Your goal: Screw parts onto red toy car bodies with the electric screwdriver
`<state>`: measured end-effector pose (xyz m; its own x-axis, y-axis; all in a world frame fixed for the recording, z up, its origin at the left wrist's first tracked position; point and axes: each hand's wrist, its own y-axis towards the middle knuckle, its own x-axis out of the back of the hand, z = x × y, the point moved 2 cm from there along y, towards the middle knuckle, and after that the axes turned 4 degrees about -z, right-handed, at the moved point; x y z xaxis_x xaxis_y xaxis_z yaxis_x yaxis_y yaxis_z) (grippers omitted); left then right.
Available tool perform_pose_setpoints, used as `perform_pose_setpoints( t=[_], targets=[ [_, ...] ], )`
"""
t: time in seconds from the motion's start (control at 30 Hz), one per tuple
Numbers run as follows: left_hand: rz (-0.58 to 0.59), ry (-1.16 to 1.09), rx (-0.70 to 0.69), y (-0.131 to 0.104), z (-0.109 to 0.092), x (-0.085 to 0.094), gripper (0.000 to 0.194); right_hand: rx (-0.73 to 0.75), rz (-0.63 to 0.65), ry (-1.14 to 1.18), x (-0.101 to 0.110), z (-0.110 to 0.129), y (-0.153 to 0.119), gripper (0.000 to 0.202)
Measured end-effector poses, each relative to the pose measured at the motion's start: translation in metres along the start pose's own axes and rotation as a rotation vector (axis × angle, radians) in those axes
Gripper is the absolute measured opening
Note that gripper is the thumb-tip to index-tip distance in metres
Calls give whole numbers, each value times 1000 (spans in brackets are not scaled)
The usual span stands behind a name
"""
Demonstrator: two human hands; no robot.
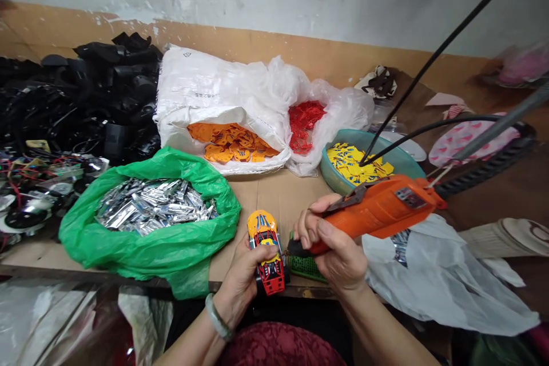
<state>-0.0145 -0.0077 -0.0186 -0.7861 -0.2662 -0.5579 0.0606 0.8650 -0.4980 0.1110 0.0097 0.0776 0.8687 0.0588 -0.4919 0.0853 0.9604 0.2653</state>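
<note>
My left hand is closed around a small toy car with an orange-yellow front, a yellow piece in the middle and a red frame; the thumb presses on the yellow piece. A pale bangle circles the left wrist. In my right hand is an orange power screwdriver, held sideways with its dark tip pointing left, close to the car's right side. Whether the tip touches the car is too small to tell. Below the tool's tip sits a green perforated basket, partly hidden by the right hand.
A green bag of silvery parts stands left, beside black parts and wired motors. Behind are a white sack of orange pieces, red parts in plastic, and a teal basin of yellow pieces. Black cables hang at right.
</note>
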Motion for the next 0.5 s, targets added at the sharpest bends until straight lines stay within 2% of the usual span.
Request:
perform_pose_setpoints(
  t=[0.27,0.5],
  targets=[
    [12,16,3,2,3,2,47,3,3,-72,2,-3,-2,22],
    [-42,53,-84,0,-1,-2,37,7,64,-151,6,-5,-6,18]
  ],
)
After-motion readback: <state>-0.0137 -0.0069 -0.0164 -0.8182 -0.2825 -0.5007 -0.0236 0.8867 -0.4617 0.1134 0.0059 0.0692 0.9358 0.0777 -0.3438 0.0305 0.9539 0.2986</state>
